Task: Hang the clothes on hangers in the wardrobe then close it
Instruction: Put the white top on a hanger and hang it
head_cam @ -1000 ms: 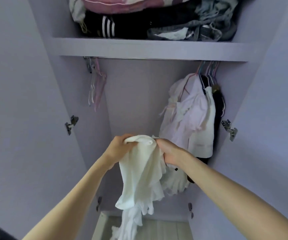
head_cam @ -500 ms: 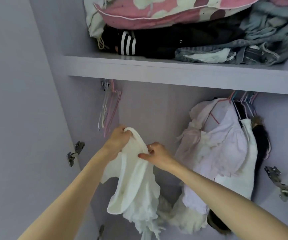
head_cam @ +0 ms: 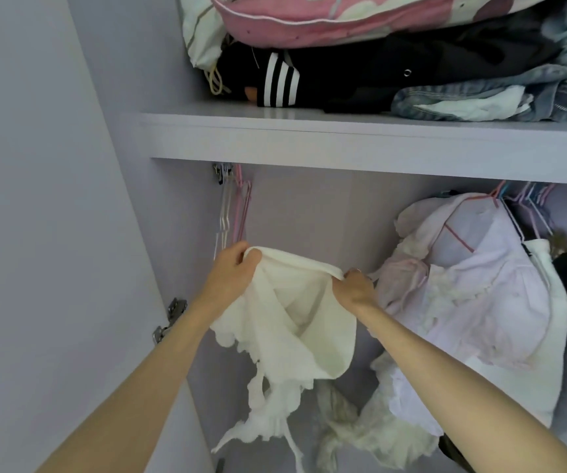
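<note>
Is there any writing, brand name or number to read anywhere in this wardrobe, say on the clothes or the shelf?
None: no word, number or label is readable.
The black garment on the shelf carries only three white stripes, no lettering.
The white garment that both hands hold shows no tag.

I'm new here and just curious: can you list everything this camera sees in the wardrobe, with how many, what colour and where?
Cream ruffled cloth garment: one, cream, held up mid-wardrobe.
Empty wire hangers: several, pink and white, upper left under the shelf.
Hung clothes on hangers: several, pale pink, white and black, right side.
Lilac wardrobe shelf: one, lilac, across the top.
Pink floral bedding: one, pink and white, on the shelf.
Black striped garment: one, black with white stripes, beneath the bedding.
Folded denim clothes: a pile, blue, shelf right.
Metal door hinges: two visible, silver, both sides.
Left hand: grips the garment's top edge.
Right hand: pinches the same edge.
</note>
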Motion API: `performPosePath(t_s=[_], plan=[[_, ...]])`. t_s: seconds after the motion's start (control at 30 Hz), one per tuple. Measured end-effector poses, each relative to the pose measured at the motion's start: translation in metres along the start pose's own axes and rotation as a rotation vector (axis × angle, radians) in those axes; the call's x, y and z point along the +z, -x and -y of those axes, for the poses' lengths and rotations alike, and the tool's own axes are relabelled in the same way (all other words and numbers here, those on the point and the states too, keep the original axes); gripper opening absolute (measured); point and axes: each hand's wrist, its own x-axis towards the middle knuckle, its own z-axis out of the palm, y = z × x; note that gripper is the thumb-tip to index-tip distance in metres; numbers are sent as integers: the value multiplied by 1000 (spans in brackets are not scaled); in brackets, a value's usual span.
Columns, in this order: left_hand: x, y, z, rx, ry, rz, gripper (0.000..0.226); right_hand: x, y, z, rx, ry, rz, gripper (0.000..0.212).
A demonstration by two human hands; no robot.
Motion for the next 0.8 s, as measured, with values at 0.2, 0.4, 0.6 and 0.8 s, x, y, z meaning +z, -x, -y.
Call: performPosePath(t_s=[0.2,0.4,0.6,0.8], plan=[[-6,-9,13,-150,58,187,12,1,-1,11,203,-608,261,18],[-8,-6,30,-124,-118,339,8,-9,-5,35,25,-471,234,17],[-14,-9,29,27,-385,-7,19,-2,-5,25,26,-347,262,20],[-6,-16,22,-26,-196,37,13,2,0,41,-52,-384,370,39]])
